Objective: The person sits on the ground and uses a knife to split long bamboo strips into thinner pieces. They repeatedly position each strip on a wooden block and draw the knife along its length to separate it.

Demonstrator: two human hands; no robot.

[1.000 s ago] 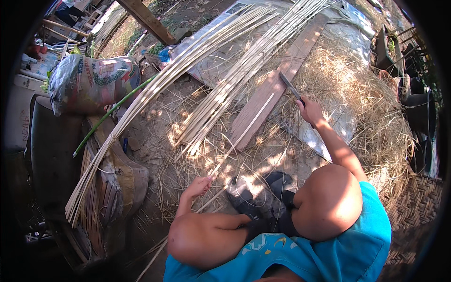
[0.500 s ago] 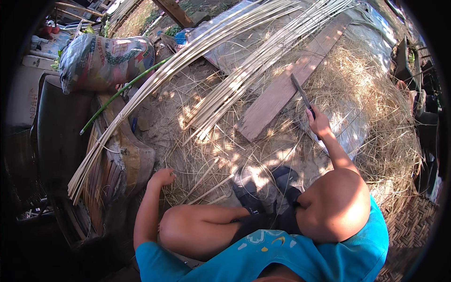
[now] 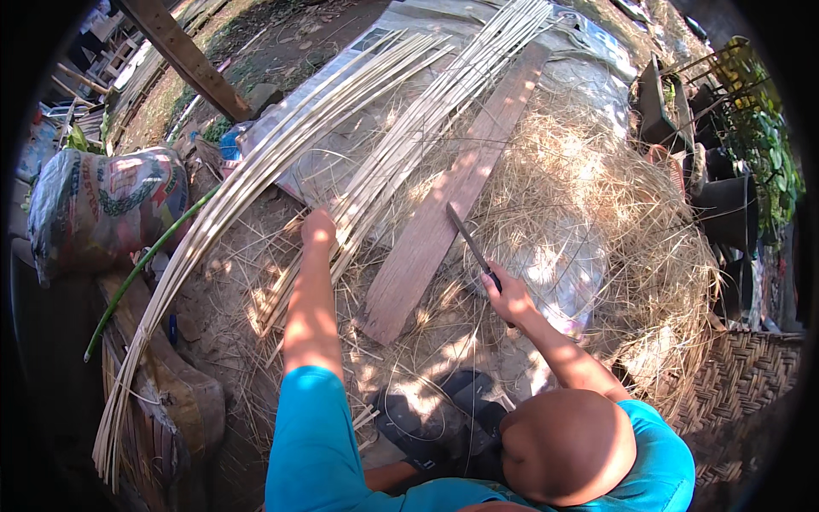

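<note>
You've got harsh, dappled sun here, with bright patches on the pale strips [image 3: 416,128], the straw pile [image 3: 580,162] and your knee [image 3: 570,448]. Your lower left sinks into deep shadow, and the fisheye bends straight edges toward a black rim.

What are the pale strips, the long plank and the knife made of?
Pale strips: probably split bamboo or similar, raw-looking; straw-coloured, slender and gently bending.
Plank: wood, seemingly unvarnished; dull brown with faint grain-like streaks.
Knife: likely metal blade, thin and dark grey; the handle's material is unclear.
</note>
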